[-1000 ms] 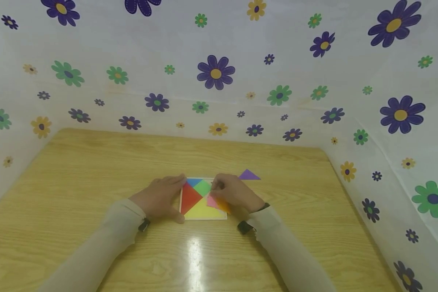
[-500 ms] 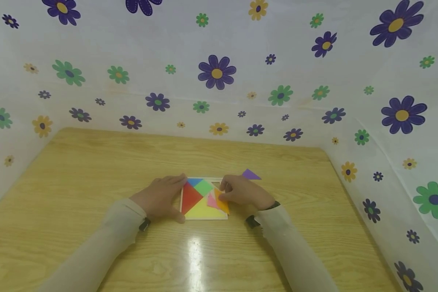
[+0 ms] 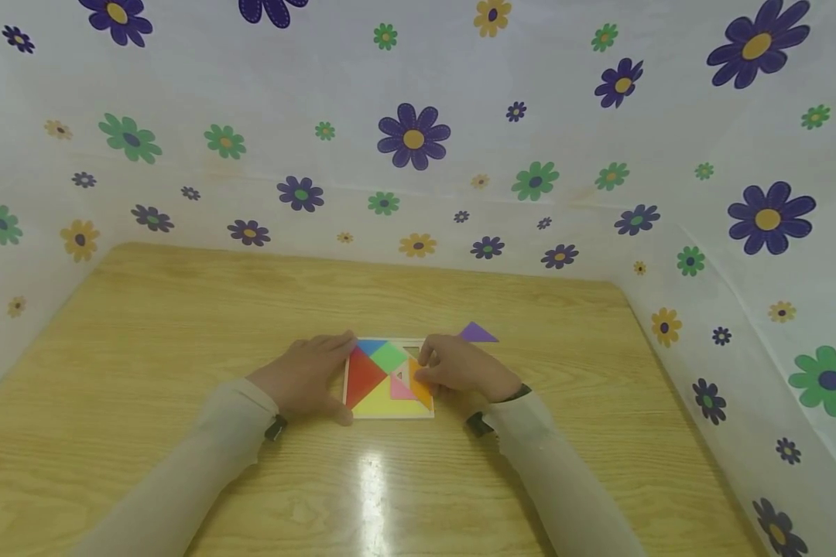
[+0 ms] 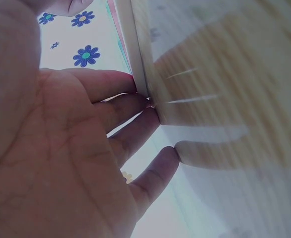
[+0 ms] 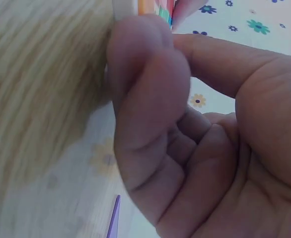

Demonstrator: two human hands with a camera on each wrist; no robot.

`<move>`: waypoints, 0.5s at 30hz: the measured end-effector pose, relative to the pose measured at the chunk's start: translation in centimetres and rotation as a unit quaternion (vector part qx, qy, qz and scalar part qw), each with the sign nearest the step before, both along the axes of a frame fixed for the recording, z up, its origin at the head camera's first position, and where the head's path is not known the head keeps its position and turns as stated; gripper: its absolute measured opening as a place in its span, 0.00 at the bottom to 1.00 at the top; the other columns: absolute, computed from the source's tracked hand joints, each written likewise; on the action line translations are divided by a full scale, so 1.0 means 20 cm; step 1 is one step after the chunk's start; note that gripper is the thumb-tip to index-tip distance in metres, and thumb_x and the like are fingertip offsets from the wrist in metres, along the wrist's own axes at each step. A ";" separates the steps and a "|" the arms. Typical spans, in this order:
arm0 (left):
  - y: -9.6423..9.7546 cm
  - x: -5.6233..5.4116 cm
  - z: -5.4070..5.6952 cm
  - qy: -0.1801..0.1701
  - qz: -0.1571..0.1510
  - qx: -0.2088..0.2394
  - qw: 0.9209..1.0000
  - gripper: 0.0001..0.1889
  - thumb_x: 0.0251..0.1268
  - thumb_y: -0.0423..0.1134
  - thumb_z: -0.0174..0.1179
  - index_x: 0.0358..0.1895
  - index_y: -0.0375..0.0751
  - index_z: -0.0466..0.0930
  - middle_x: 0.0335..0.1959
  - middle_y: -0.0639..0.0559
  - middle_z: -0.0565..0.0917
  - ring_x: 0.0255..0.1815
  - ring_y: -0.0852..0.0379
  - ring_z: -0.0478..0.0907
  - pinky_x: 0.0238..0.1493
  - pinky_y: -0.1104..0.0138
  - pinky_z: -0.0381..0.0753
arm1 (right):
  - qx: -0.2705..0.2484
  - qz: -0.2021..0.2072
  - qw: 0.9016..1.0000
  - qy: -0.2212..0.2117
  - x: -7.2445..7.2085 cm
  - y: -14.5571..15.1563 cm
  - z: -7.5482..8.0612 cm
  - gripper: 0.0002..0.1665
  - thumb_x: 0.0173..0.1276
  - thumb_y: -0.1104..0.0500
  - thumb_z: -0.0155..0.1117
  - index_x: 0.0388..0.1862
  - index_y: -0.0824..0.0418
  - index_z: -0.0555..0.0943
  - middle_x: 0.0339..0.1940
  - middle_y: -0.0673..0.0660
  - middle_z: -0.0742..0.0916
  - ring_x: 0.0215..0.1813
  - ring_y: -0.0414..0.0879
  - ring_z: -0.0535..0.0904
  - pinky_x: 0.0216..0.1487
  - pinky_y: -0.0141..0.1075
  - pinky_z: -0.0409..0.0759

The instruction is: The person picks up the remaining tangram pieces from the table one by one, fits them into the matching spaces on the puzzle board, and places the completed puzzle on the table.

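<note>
A tangram tray [image 3: 393,418] lies flat on the table. In it are a red triangle [image 3: 364,379], a yellow triangle [image 3: 378,406], a blue triangle [image 3: 372,346], a green square [image 3: 388,357] and a pink piece [image 3: 400,391]. My left hand [image 3: 305,379] rests along the tray's left edge, fingers nearly straight, thumb by the near corner. My right hand [image 3: 463,365] pinches the orange piece [image 3: 420,387] at the tray's right side with thumb and forefinger, its other fingers curled in the right wrist view. The hand hides part of that piece and the tray's far right corner.
A purple triangle [image 3: 479,333] lies on the wooden table [image 3: 251,480] just beyond the right hand. White flower-printed cloth [image 3: 348,100] rises behind the table and along both sides.
The right hand has shifted slightly right, and the orange piece has turned and settled along the tray's right side. The pink piece has slid a little left. The left hand has stayed still.
</note>
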State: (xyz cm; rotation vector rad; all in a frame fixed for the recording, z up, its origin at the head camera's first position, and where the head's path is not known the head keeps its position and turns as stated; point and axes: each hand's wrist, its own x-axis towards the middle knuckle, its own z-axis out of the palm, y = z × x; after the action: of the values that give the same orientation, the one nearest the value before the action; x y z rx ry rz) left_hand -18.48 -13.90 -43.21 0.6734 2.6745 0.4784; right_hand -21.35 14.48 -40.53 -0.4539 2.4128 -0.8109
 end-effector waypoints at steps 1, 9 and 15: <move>0.00 0.00 0.00 -0.001 0.000 0.000 1.000 0.63 0.47 0.68 0.75 0.83 0.42 0.54 0.84 0.47 0.55 0.84 0.41 0.52 0.80 0.43 0.54 | 0.001 0.000 1.000 0.000 0.00 0.00 0.00 0.09 0.74 0.57 0.67 0.42 0.60 0.76 0.22 0.52 0.85 0.23 0.44 0.78 0.29 0.33 0.78; 0.01 0.01 0.02 -0.005 0.001 -0.001 1.000 0.63 0.48 0.67 0.76 0.84 0.42 0.53 0.85 0.47 0.55 0.84 0.41 0.52 0.81 0.44 0.54 | 0.020 0.011 0.999 0.022 -0.01 0.01 -0.02 0.10 0.74 0.55 0.68 0.41 0.58 0.77 0.24 0.51 0.86 0.26 0.43 0.76 0.31 0.33 0.76; 0.01 0.01 0.03 -0.005 0.002 -0.002 1.000 0.62 0.49 0.67 0.76 0.83 0.42 0.54 0.84 0.48 0.55 0.84 0.41 0.53 0.81 0.45 0.54 | 0.015 0.021 0.999 0.042 -0.01 0.01 -0.01 0.10 0.73 0.55 0.69 0.40 0.57 0.78 0.34 0.51 0.82 0.32 0.44 0.74 0.34 0.34 0.72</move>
State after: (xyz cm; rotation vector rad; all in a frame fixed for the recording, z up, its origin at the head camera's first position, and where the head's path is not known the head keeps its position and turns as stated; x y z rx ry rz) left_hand -18.25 -13.79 -42.68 0.6629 2.6669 0.4766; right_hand -21.53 14.63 -40.83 -0.5343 2.4806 -0.7495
